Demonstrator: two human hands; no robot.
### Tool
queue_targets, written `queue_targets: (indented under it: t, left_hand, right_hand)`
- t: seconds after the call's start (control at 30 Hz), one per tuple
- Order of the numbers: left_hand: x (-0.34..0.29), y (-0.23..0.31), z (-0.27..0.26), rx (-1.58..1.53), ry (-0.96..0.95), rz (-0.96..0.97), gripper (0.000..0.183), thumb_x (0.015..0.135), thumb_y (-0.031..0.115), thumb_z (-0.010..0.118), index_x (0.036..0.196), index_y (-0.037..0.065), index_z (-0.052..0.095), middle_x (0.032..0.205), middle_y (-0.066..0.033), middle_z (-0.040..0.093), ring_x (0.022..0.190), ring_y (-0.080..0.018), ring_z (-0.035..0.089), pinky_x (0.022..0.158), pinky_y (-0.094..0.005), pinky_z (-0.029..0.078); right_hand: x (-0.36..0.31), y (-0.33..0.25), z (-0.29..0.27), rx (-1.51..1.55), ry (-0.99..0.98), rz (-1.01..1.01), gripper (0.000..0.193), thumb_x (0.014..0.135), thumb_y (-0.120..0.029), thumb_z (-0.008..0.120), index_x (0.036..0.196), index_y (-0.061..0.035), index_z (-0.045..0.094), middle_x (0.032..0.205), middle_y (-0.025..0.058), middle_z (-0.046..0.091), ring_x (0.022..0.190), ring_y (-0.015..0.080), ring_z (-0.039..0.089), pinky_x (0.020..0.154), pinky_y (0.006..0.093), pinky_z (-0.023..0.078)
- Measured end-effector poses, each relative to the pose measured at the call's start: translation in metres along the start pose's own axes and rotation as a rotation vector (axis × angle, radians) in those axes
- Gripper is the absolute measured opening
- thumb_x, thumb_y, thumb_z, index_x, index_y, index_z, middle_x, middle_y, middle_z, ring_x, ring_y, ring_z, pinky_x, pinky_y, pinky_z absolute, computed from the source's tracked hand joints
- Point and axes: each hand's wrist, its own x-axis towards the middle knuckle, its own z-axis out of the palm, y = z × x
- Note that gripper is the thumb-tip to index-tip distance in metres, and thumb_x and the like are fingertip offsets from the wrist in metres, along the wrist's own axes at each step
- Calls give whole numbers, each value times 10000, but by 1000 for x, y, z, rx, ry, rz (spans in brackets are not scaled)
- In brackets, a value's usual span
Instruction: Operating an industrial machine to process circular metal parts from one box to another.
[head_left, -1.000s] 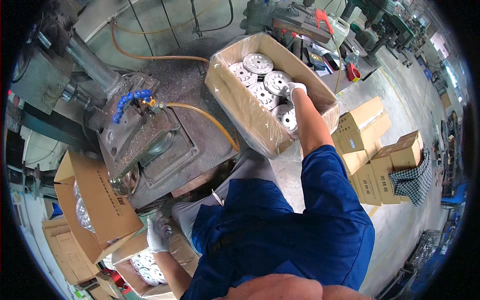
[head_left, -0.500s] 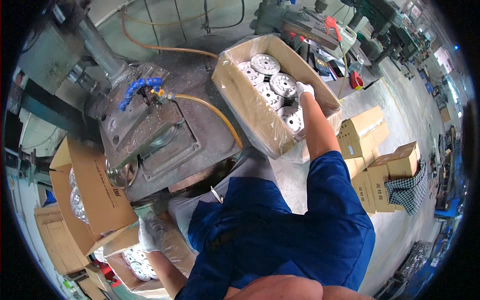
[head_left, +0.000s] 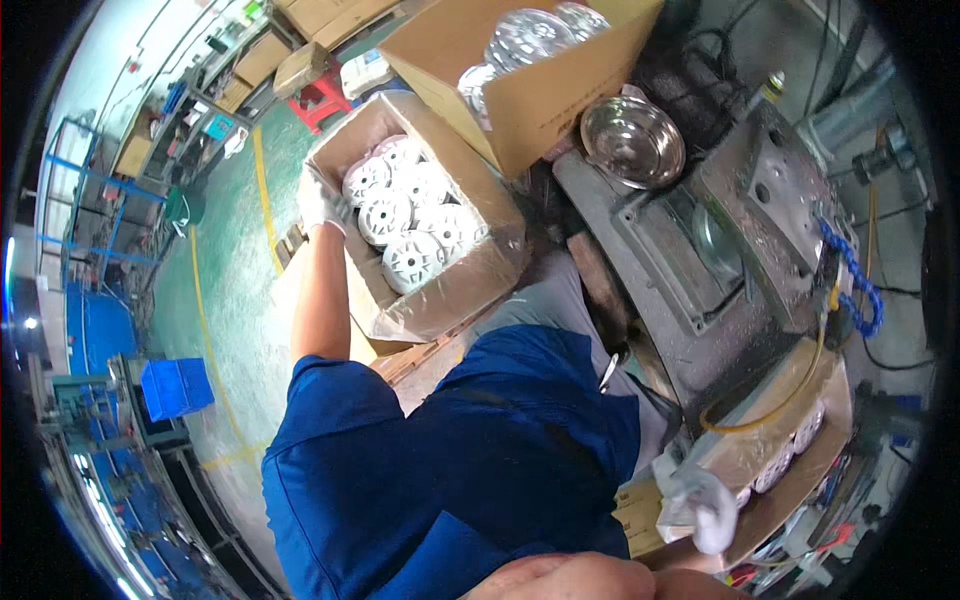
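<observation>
Your left hand point(head_left: 320, 207), in a white glove, is lying at the left edge of an open carton point(head_left: 440, 310) lined with clear plastic. Its fingers are showing too poorly to tell how far open they are, or whether they are gripping the rim, a disc or nothing. Just beside it, pale metal discs point(head_left: 400, 268) with patterned cut-outs are lying flat inside that carton, some overlapping.

Your right hand point(head_left: 705, 510), also white-gloved, is hovering or resting by the near end of a second lined carton point(head_left: 790, 505); you are blurring there, so whether it is touching the carton, how wide its fingers are spreading and what they may be holding cannot be told. More pale discs point(head_left: 775, 468) are sitting in that carton, on your right.

Between the two cartons, the dark metal worktop point(head_left: 720, 360) is carrying a heavy tilted plate point(head_left: 770, 200) and, near its far left corner, a shiny bowl-shaped piece point(head_left: 632, 140). A blue segmented hose point(head_left: 865, 300) is curving beside the plate. Beyond the left carton, a third carton point(head_left: 560, 100) is holding shiny rounded pieces point(head_left: 530, 38).
</observation>
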Motion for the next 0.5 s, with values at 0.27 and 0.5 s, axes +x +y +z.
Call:
queue_targets:
  t: [0.27,0.5]
  left_hand:
    - [-51,-9,25,650,36,-548,556,920,464,390,1352,114,424,1324,-137,477,1056,-265,552,819,-441,479]
    - [-64,-25,39,2358,-974,156,463,935,269,340,1353,92,430,1403,-179,399,1272,-277,425,1052,-378,330]
  right_hand:
    - [83,18,38,10,39,96,578,892,-349,577,1246,95,469,1021,158,615,769,152,592,715,275,477]
    - [78,16,45,-89,81,172,623,888,-431,572,1253,66,481,1022,114,629,832,143,571,737,254,459]
